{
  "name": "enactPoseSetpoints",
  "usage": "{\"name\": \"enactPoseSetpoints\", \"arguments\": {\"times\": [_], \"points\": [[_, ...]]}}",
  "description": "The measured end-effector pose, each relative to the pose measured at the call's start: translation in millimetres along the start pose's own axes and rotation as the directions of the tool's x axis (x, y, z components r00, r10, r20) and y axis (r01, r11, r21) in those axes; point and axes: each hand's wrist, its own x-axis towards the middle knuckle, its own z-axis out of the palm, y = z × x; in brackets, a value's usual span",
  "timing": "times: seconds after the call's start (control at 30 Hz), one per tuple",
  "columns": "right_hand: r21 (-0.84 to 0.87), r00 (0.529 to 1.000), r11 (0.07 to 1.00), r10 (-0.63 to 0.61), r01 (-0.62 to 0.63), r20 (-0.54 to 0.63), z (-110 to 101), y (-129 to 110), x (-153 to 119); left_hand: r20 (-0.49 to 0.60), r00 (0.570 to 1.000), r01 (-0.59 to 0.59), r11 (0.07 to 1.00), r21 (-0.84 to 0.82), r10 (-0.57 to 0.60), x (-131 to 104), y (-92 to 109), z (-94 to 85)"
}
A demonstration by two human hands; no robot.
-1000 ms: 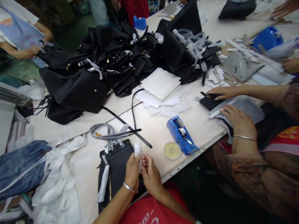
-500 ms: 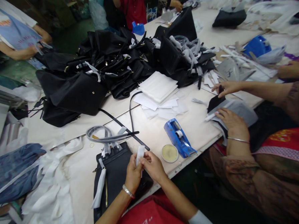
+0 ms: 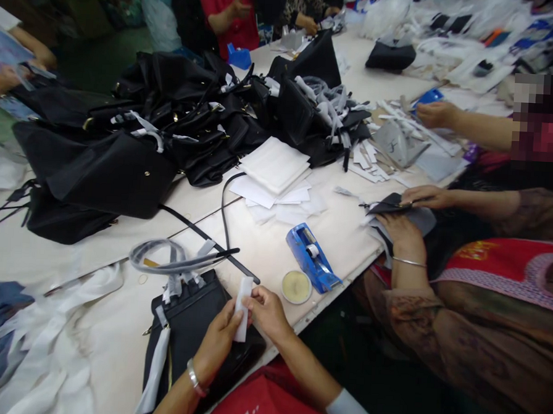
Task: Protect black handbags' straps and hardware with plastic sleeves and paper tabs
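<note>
Between my two hands is a narrow strip of white wrapping [image 3: 242,316], held upright over the table's near edge. My left hand [image 3: 221,328] pinches it from the left side. From the right, the thumb and fingers of my right hand [image 3: 264,308] grip its upper part. Below them lies a black handbag [image 3: 190,317] with a gold zip and a pull wrapped in white. Its handles [image 3: 176,254] are covered in clear plastic and rest at its top end. Right of my hands are a round tin of yellowish paste [image 3: 296,286] and a blue tape dispenser [image 3: 313,258].
A large heap of black bags [image 3: 170,121] covers the far left. White foam sheets [image 3: 275,164] lie mid-table, beside a black strap [image 3: 210,240]. At right, a co-worker's hands [image 3: 403,223] handle a black piece. White cloth strips [image 3: 65,338] hang at left.
The view has shifted right, so things sit further left. My left hand has slid lower on the white strip, showing more of it. Another person's arm now reaches in at the right.
</note>
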Motion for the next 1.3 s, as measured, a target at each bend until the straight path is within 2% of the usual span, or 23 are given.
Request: {"name": "enactPoseSetpoints", "arguments": {"times": [0.13,0.37,0.53,0.63,0.77,0.9,1.1,1.17,1.3], "points": [[-0.039,0.997,0.998,-0.051,0.048,-0.062,6,0,-3,0.010,0.999,0.032,0.999,0.000,-0.032,2,2,2.5],[-0.057,0.993,0.994,-0.097,0.094,-0.060,3,-6,-12,-0.049,0.999,0.014,1.000,0.026,-0.012,10,-2,8.9],[-0.101,0.995,0.990,-0.098,0.095,-0.032,-4,-4,-14,0.014,1.000,0.002,1.000,-0.018,-0.002,5,6,8.9],[-0.143,0.996,0.987,-0.076,0.069,-0.042,-5,-1,-14,0.091,0.996,0.028,0.993,-0.118,-0.017,1,15,5.4],[-0.115,0.996,0.990,-0.084,0.079,-0.038,-3,1,-14,0.258,0.963,0.138,0.963,-0.233,-0.076,1,22,-2.7],[-0.032,0.996,0.997,-0.071,0.070,-0.047,-1,0,-15,0.346,0.935,0.185,0.943,-0.276,-0.082,6,23,-8.4],[0.155,0.998,0.987,-0.050,0.046,0.022,2,-2,-20,0.410,0.908,0.224,0.930,-0.290,-0.091,9,17,-12.4],[0.139,0.999,0.989,-0.045,0.044,0.010,2,-1,-20,0.415,0.905,0.229,0.925,-0.303,-0.089,10,14,-14.6],[-0.014,0.993,0.995,-0.096,0.095,-0.063,-2,-1,-20,0.403,0.911,0.234,0.913,-0.334,-0.086,10,9,-17.6]]}}
